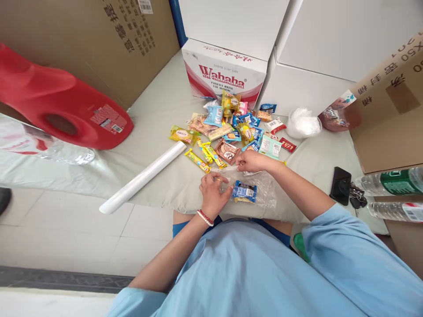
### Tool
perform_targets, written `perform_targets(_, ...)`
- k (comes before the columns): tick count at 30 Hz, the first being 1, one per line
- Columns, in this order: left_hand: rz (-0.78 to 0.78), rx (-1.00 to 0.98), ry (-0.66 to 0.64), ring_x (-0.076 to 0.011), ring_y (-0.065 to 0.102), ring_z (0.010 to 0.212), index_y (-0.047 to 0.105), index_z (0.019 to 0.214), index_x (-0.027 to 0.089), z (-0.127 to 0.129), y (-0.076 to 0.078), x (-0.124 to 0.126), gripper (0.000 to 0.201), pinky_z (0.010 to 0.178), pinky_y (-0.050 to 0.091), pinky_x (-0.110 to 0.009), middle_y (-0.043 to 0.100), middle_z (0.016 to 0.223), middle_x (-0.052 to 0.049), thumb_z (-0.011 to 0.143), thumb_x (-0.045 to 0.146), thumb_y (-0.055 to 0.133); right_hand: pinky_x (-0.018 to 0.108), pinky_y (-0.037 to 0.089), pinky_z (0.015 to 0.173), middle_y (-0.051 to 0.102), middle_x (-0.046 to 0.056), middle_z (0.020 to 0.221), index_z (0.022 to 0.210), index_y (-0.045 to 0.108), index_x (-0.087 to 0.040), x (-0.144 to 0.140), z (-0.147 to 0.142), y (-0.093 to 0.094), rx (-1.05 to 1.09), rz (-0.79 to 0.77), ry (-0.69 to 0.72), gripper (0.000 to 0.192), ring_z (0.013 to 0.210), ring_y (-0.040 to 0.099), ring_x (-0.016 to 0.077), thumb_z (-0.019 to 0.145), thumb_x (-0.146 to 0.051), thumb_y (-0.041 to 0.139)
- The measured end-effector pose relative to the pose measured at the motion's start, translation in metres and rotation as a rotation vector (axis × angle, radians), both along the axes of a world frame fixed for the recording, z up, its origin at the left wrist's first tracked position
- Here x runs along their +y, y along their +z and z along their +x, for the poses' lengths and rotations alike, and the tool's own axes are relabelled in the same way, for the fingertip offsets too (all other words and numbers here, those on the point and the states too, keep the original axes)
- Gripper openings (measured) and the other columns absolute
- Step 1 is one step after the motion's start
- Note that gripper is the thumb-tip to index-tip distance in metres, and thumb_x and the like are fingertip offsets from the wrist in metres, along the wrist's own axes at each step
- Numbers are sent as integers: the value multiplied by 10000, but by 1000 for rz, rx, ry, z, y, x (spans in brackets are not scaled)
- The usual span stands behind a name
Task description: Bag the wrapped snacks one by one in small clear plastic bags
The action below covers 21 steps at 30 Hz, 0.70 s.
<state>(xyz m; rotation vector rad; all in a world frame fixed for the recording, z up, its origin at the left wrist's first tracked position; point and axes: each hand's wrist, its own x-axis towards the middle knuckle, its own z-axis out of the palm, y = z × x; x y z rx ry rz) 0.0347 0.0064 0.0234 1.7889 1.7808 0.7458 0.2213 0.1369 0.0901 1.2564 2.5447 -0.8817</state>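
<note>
A clear plastic bag (264, 190) lies at the near edge of the grey cloth-covered surface (158, 119), with a blue snack packet (244, 192) inside it. My left hand (213, 191) pinches the bag's left edge near its mouth. My right hand (251, 161) grips the bag's upper edge, just below the pile of snack packets (231, 125). Three yellow snack bars (206, 156) lie left of my right hand.
A roll of clear bags (142, 177) lies diagonally at the left. A red jug (62, 105) and cardboard boxes stand at the back left, a Wahaha box (224, 72) behind the pile. A phone with keys (342, 185) and water bottles (393, 182) are at the right.
</note>
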Motion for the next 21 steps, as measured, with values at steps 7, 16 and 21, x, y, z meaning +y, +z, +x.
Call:
perform_targets(7, 145, -160, 45, -335, 521, 1323, 256, 1580, 229, 3, -11, 4, 991, 1048, 489, -503, 374, 1553, -193, 752, 336, 789, 256, 358, 703, 635, 55, 922, 925, 648, -168, -59, 15, 21, 233, 207, 0, 64, 808, 551, 173, 903, -168, 588)
perform_targets(16, -101, 111, -68, -319, 608, 993, 729, 1007, 215, -4, -4, 12, 247, 909, 459, -472, 684, 905, -82, 766, 221, 675, 300, 360, 686, 681, 88, 1030, 1073, 693, -196, -141, 4, 1, -75, 456, 213, 211, 889, 586, 212, 1019, -166, 491)
perform_targets(21, -93, -103, -108, -319, 559, 1134, 697, 778, 217, -31, 2, 18, 76, 1022, 424, -512, 660, 1074, -92, 706, 240, 703, 345, 453, 801, 538, 110, 1520, 1207, 678, -187, -152, 6, -14, -105, 428, 308, 275, 1031, 613, 227, 986, -132, 522)
